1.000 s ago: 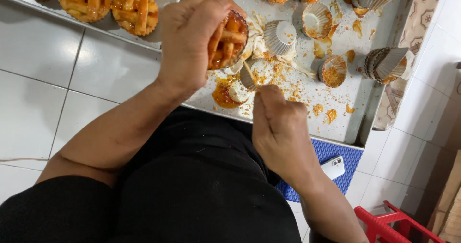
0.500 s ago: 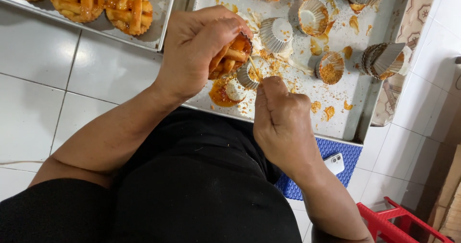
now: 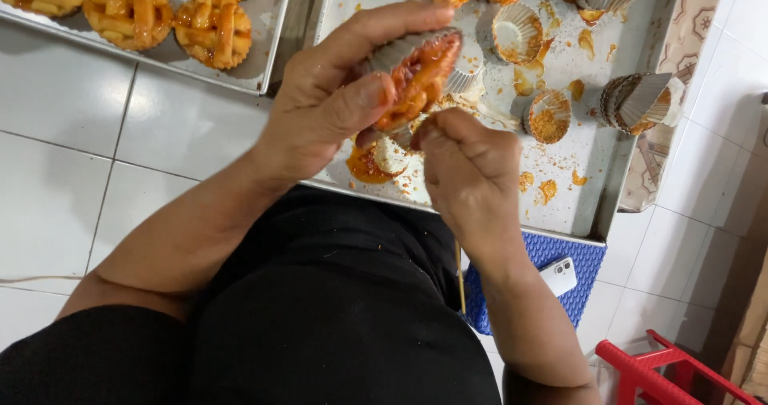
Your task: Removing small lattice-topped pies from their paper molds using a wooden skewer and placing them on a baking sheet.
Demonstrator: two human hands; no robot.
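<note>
My left hand [image 3: 336, 105] grips a small orange lattice tart [image 3: 416, 77] in its fluted metal mould, tilted on its side above a crumb-strewn metal tray [image 3: 592, 173]. My right hand [image 3: 468, 173] is closed around a thin wooden skewer [image 3: 460, 277], whose lower end sticks out below the wrist; its upper tip is hidden at the tart's edge. Just under both hands, a broken tart piece with a white lump [image 3: 380, 161] lies on the tray.
Empty fluted moulds [image 3: 516, 30] and a stack of them [image 3: 636, 101] lie on the tray, with more tarts at its far edge. A second tray [image 3: 160, 57] on the left holds finished lattice tarts. A phone [image 3: 558, 275] rests on a blue mat; a red stool [image 3: 672, 373] stands lower right.
My left hand has turned the tart from facing up to lying on its side, mould outward. My right hand has moved up against the tart's edge with the skewer.
</note>
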